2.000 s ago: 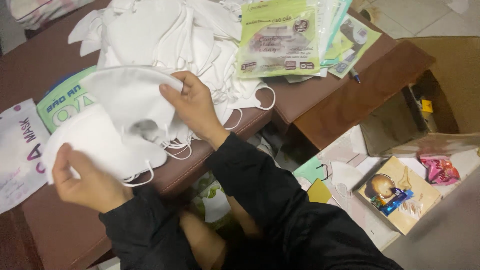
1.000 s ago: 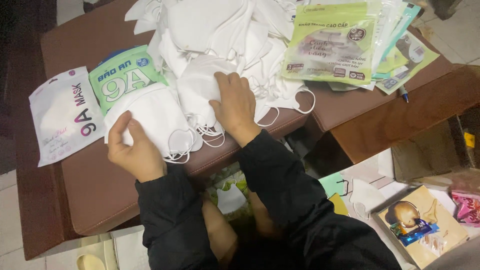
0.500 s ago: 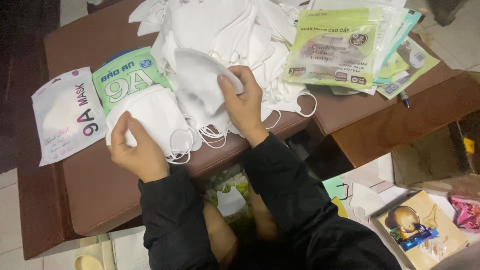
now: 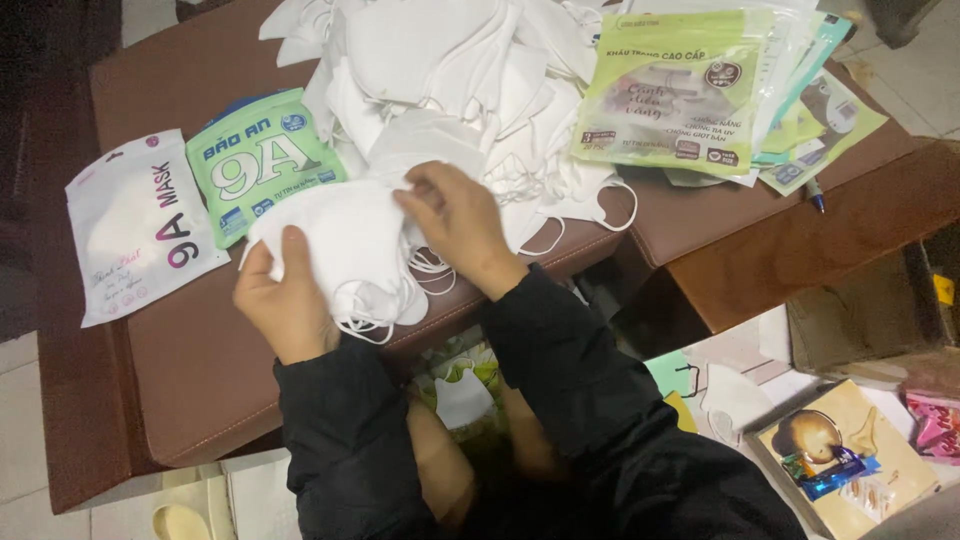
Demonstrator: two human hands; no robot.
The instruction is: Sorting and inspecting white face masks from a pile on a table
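Both grips closed on a small stack of white masks [image 4: 345, 245] at the near edge of the brown surface [image 4: 190, 370].
Left hand [image 4: 285, 300] grasps the stack from below-left, thumb on top; right hand [image 4: 460, 222] pinches its upper right edge, fingers curled. Ear loops hang off the stack's near side. Big pile of loose white masks [image 4: 450, 70] lies just behind the hands. Green mask packet [image 4: 255, 160] sits just left of the stack, touching it; white mask packet [image 4: 135, 225] further left. Stack of green printed bags [image 4: 680, 95] at right, blue pen [image 4: 815, 195] beside it. Black sleeves on both arms.
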